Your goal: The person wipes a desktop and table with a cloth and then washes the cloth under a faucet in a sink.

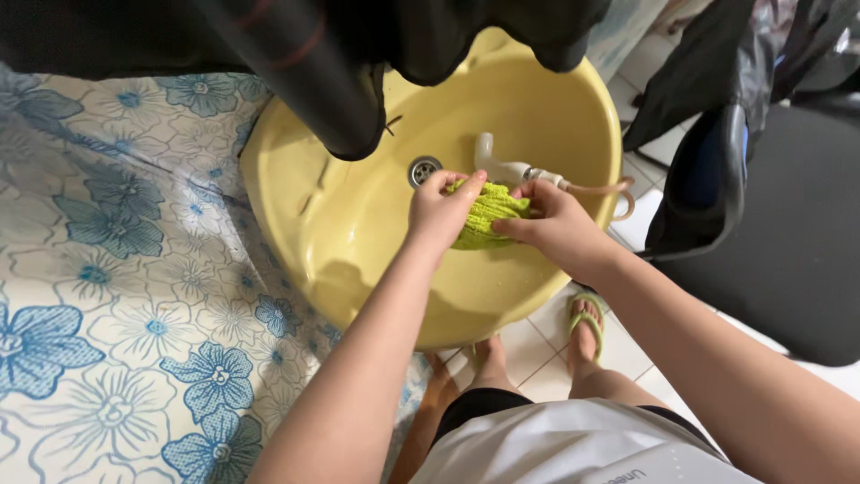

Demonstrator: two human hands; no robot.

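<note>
While both hands point(439, 211) point(551, 224) bunch it, green cloth point(488, 215) seemingly lies crosswise

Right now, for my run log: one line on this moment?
left hand: grips green cloth | right hand: grips cloth | over yellow basin

Blue-flowered wall covering point(116, 269), white tiled floor point(537, 350), perhaps a dark chair point(788, 242) beside.

Bunched lime-green knitted cloth point(484, 213) over yellow basin point(358, 224), below tap.
</note>
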